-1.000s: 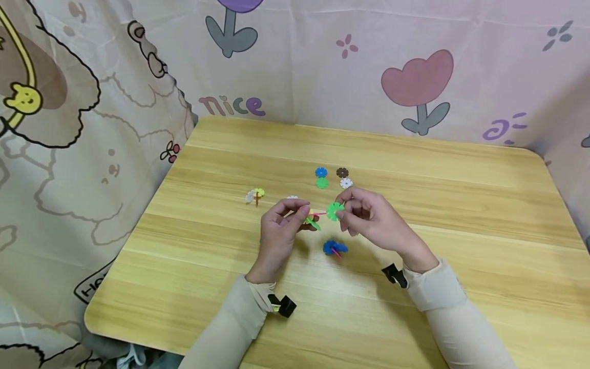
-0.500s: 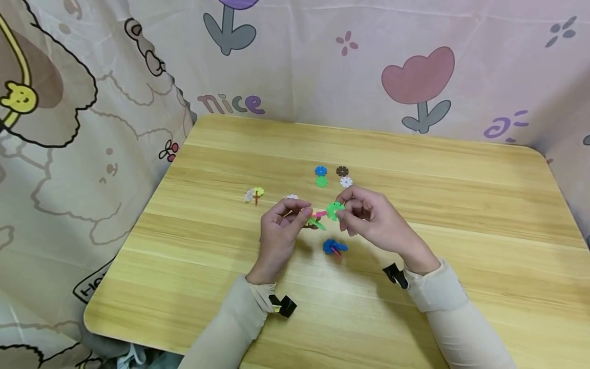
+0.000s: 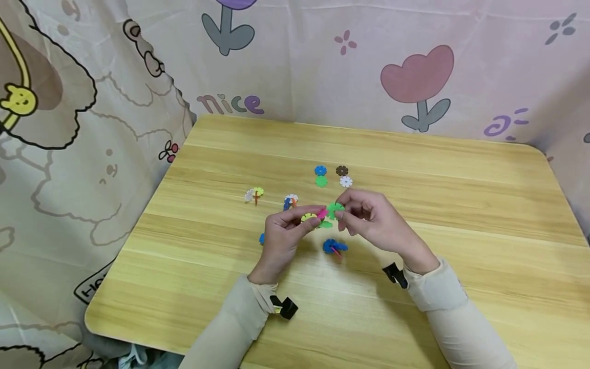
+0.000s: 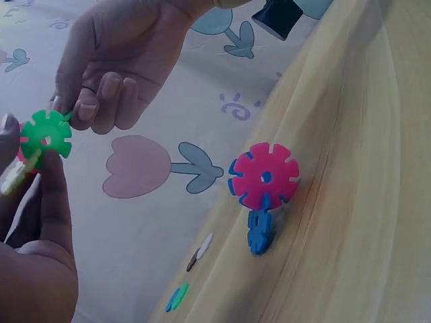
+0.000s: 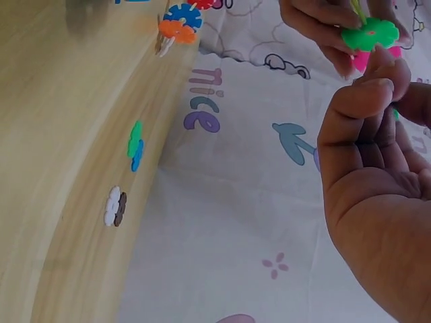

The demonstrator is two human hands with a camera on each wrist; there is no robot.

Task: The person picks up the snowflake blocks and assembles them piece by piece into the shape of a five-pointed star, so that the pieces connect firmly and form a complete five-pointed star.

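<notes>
Above the middle of the wooden table (image 3: 461, 205) my two hands meet. My left hand (image 3: 304, 216) pinches a small cluster of joined snowflake discs (image 3: 318, 218), yellow, pink and green. A single bright green disc (image 3: 335, 208) is pinched by my right hand (image 3: 343, 211) and held against that cluster. In the left wrist view the green disc (image 4: 46, 136) stands between the fingers of both hands. In the right wrist view the green disc (image 5: 369, 33) sits over a pink one (image 5: 363, 60).
Loose blue (image 3: 320, 170), green (image 3: 321, 181), brown (image 3: 341, 170) and white (image 3: 345, 181) discs lie behind the hands. A blue-and-pink assembly (image 3: 335, 247) stands near my wrists. A white-blue-orange assembly (image 3: 290, 201) and a white-yellow one (image 3: 254, 195) sit left. Patterned cloth surrounds the table.
My left hand has shifted a little right and down, bringing its cluster up against the green disc. The white-blue assembly behind it and a blue piece to its left now show.
</notes>
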